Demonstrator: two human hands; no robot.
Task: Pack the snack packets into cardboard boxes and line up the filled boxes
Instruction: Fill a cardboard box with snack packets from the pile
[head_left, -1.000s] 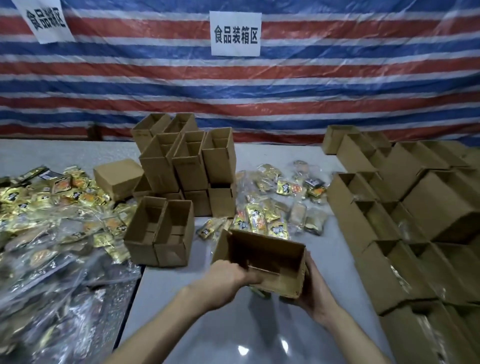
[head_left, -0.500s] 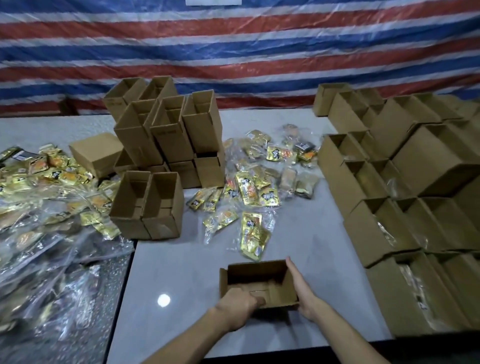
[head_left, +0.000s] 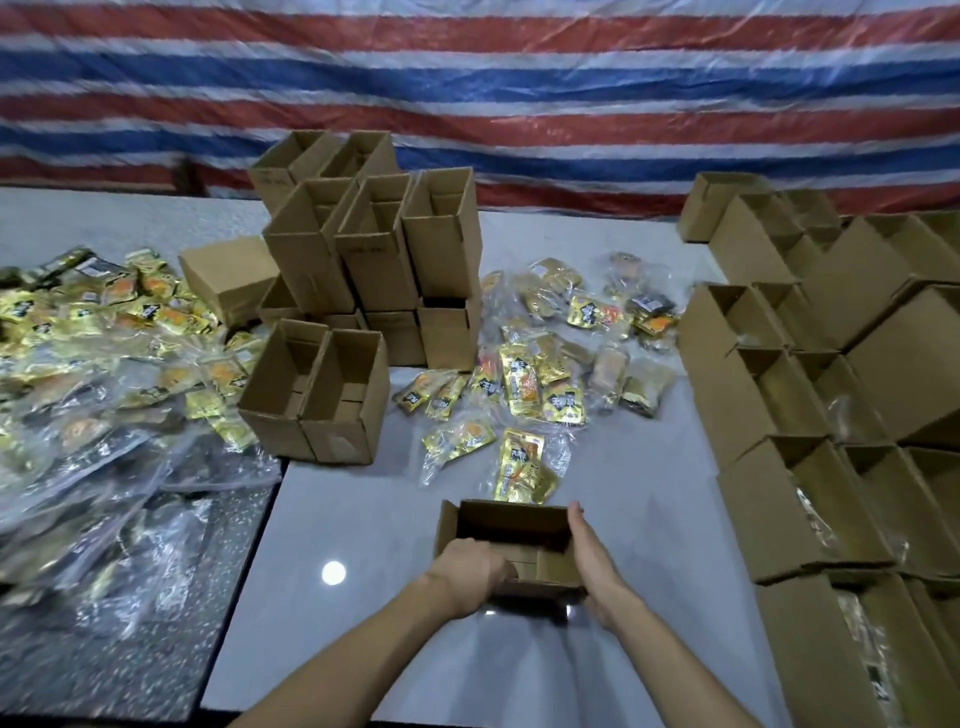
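Open box held near the front edge of the tabletop.
The box stands mouth up, about midway along that edge. The left hand grips its near wall, fingers curled over the rim; the right hand lies flat against its right side, fingers straight. Packets lie just beyond it. Stacked boxes stand toward the back edge; box rows line the right edge.
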